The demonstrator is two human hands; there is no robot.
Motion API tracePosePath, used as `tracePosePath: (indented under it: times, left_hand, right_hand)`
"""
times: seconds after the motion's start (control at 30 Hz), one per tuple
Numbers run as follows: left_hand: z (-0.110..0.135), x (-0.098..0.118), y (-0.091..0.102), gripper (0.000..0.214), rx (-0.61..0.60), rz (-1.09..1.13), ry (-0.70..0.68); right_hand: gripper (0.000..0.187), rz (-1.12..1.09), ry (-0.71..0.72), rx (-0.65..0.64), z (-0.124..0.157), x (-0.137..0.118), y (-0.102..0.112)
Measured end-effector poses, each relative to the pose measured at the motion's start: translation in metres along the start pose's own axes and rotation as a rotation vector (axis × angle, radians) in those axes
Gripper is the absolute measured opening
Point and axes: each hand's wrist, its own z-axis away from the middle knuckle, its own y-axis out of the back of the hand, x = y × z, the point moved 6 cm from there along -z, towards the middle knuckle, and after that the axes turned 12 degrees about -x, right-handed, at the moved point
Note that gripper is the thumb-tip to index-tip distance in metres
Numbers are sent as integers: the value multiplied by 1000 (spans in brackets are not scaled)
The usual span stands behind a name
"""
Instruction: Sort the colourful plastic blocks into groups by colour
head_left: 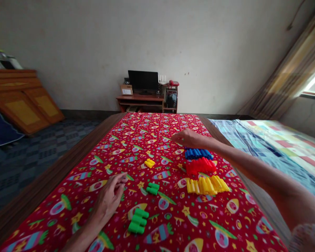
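My left hand [112, 191] rests low over the red patterned cloth, its fingers loosely bent and the thumb apart, with nothing visible in it. To its right lie three green plastic tube-like pieces [138, 221] side by side, and a smaller green group [152, 188] sits farther up. Beyond that is a small pair of yellow pieces [149, 163]. My right hand [184, 137] reaches across from the right, fingers drawn together and pointing left; whatever they hold is hidden. Just below it are rows of blue pieces [198, 154], red pieces [201, 166] and yellow pieces [208, 185].
The red cloth [173, 210] covers a long wooden-edged table. At its far end stands a desk [140, 98] with a monitor [143, 81], a cardboard box [126, 90] and a red telephone [172, 83]. A bed [286, 140] is on the right, a wooden cabinet [23, 101] on the left.
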Motion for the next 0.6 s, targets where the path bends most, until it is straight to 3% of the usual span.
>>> tracePosePath:
  times: [0.13, 0.23, 0.33, 0.43, 0.53, 0.6]
  left_hand:
    - [0, 2, 0, 34, 5, -4, -9]
    - [0, 1, -1, 35, 8, -13, -23]
    - [0, -1, -2, 35, 10, -4, -39]
    - [0, -1, -1, 33, 12, 6, -44]
    - [0, 2, 0, 31, 8, 11, -49]
    - [0, 4, 1, 30, 13, 9, -53]
  right_hand:
    - [33, -25, 452, -328, -23, -115, -53]
    - [35, 106, 573, -451, -26, -152, -90]
    - [25, 217, 539, -447, -28, -157, -110]
    - [22, 225, 496, -410, -29, -152, -102]
    - [25, 172, 425, -267, -23, -129, -63]
    - [32, 121, 304, -65, -10, -92, -23]
